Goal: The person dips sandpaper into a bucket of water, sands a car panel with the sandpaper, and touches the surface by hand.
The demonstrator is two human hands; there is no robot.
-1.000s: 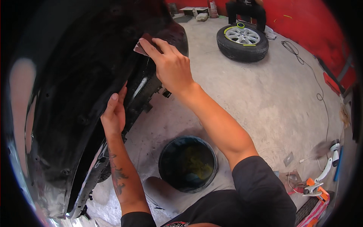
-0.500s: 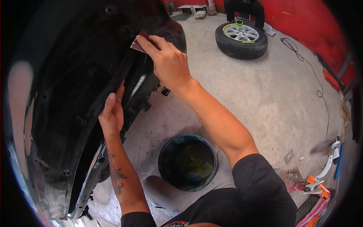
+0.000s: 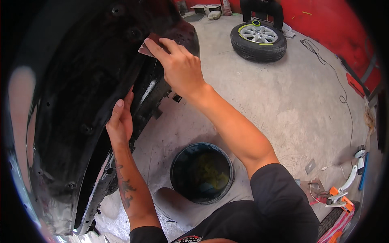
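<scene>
Two bare hands work on one large glossy black car body panel (image 3: 81, 105), which fills the left half of the view and curves down toward the concrete floor (image 3: 283, 101). One small reddish-brown sheet of sandpaper (image 3: 146, 47) lies flat against the panel's upper right edge.

Right hand (image 3: 180, 67): arm extended up and forward from the lower right, wrist straight, palm facing the panel. Its fingers are held together and laid flat over the sandpaper, pressing it onto the black surface; only the sheet's left corner shows beyond the fingertips.

Left hand (image 3: 120, 121): forearm rising from the lower edge, fingers extended and close together, palm resting against the panel's inner edge below the right hand. It holds nothing; it lies flat on the panel.

One round black bucket (image 3: 201, 172) with dark liquid and a yellow object inside stands on the floor between the two forearms, well below the sandpaper. One detached black tyre on a silver rim (image 3: 259, 40) lies flat on the floor at upper right, well apart from both hands. One white and orange tool (image 3: 344, 190) lies at the lower right edge.
</scene>
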